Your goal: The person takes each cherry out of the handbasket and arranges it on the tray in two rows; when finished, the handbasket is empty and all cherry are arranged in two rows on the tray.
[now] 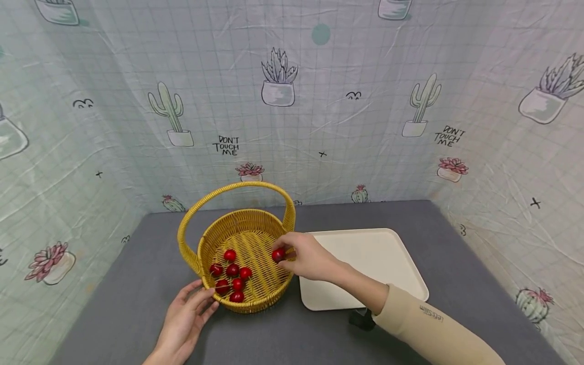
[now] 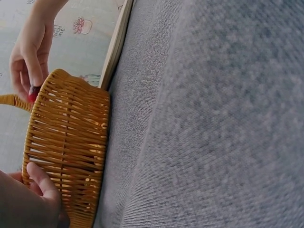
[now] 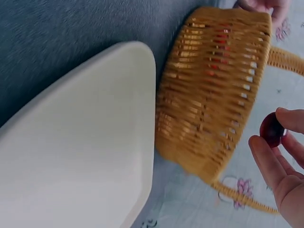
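A yellow wicker basket (image 1: 262, 303) with a tall arched handle stands left of the table's middle. Several red cherries (image 1: 232, 270) lie inside it, gathered toward its left and near side. Over the basket's right rim, my right hand (image 1: 307, 255) pinches a single dark red cherry (image 3: 272, 129) between thumb and fingers. My left hand (image 1: 184, 317) grips the basket's near-left rim, and in the left wrist view one digit lies along the outer weave while others go behind the rim.
A white rectangular tray (image 1: 365, 253) lies right of the basket, partly beneath my right forearm. A small black object (image 1: 362, 320) shows under that forearm by the tray's near edge. Grey cloth (image 1: 150, 263) covers the table, and a cactus-print curtain (image 1: 310, 126) encloses its back and sides.
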